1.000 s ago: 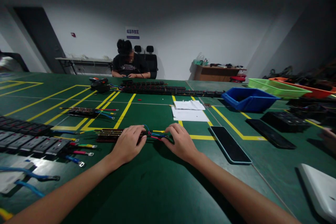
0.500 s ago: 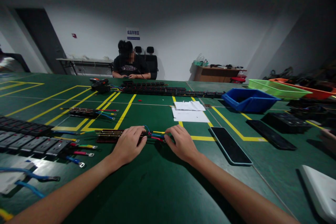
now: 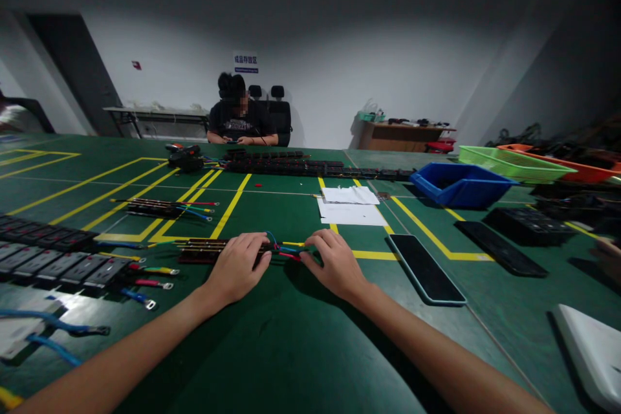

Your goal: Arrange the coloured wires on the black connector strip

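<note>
A dark strip assembly with copper-coloured bars [image 3: 201, 250] lies on the green table, and my left hand [image 3: 240, 265] is closed over its right end. Coloured wires, yellow, blue and red [image 3: 290, 251], run out of that end toward the right. My right hand [image 3: 332, 262] has its fingers closed round the wire tips, which its fingers partly hide. Farther back on the left rests a similar bar assembly [image 3: 152, 208] with loose wires. Rows of grey and black socket modules [image 3: 63, 265] with ring-ended wires lie at the left.
A phone [image 3: 427, 270] lies right of my right hand, with white papers [image 3: 350, 207] behind. Blue [image 3: 460, 186] and green [image 3: 514, 165] bins stand at the back right. Black strips [image 3: 310, 169] span the far table. A person [image 3: 242, 119] sits opposite; another hand shows at the right edge.
My right fingers have shifted slightly at the wire tips. The left hand and the bar assembly look the same.
</note>
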`<state>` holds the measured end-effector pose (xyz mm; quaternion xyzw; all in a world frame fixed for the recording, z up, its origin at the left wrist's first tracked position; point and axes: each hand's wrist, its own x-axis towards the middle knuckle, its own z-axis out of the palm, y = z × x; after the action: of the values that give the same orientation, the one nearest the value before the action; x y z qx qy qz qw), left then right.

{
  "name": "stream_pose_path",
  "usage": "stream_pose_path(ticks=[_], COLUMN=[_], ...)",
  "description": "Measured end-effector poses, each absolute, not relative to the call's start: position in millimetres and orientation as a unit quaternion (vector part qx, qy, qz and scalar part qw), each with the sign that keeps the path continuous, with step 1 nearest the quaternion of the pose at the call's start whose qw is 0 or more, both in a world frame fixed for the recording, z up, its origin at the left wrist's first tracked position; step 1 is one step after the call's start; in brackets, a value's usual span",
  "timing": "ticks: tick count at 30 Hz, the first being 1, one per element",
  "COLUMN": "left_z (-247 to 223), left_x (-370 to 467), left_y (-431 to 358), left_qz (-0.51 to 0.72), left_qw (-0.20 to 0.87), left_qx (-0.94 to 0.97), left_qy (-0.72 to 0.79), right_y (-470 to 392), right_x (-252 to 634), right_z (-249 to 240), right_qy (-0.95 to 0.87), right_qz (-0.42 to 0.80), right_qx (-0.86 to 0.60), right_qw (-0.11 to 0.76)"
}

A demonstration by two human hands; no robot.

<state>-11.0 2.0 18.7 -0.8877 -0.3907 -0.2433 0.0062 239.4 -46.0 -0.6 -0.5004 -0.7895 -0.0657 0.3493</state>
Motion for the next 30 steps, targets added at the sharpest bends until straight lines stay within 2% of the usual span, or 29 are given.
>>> stream_pose_path(ticks=[4,12,19,26,30], left_z=[19.1,17.5,20.9,18.9,18.0], left_x=[-11.4,-11.9,-10.8,-11.3,-11.7], left_y=[1.9,2.0,0.0,1.5,1.9], left_qz=[-0.243,-0.243,-0.235,-0.241,-0.241], left_qw=[0.005,0.002,-0.001,0.001,0.002], left_qx=[-0.888,-0.888,-0.888,-0.888,-0.888], left_qy=[-0.390,-0.390,-0.395,-0.391,-0.392], right_y=[-47.3,-47.4,-47.7,-46.2,-46.1], right_x=[239.7,239.7,238.5,236.9,237.3], right_z=[1.6,3.8,3.6,2.0,1.5], right_qy=[-0.780,-0.814,-0.788,-0.802,-0.800], right_qz=[-0.076,-0.071,-0.074,-0.026,-0.042], right_qx=[-0.505,-0.477,-0.503,-0.515,-0.511], right_qw=[0.361,0.325,0.346,0.301,0.312])
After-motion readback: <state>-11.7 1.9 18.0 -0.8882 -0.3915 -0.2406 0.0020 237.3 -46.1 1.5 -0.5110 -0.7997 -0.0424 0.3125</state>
